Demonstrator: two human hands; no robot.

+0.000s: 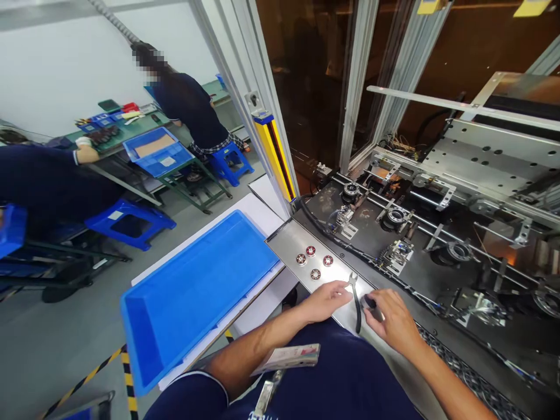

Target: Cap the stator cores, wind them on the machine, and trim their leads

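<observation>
Small cutting pliers (pixel 358 315) with a metal head and black handle are over the bare metal ledge (pixel 286 238) in front of me. My left hand (pixel 330 299) has its thumb and fingertips closed at the pliers' head. To the right, my right hand (pixel 394 319) curls its fingers and thumb around a small dark piece (pixel 370 301), only partly visible; its kind cannot be made out. Several small round metal parts with reddish segments, including one part (pixel 315 273) nearest my left hand, lie on the ledge.
A large blue tray (pixel 210 274) stands at left on a white-topped surface. Machinery with rods and round fixtures (pixel 396 217) fills the right side, beyond a cable run. A yellow light-curtain post (pixel 275 157) rises by the frame. Two people sit at benches further left.
</observation>
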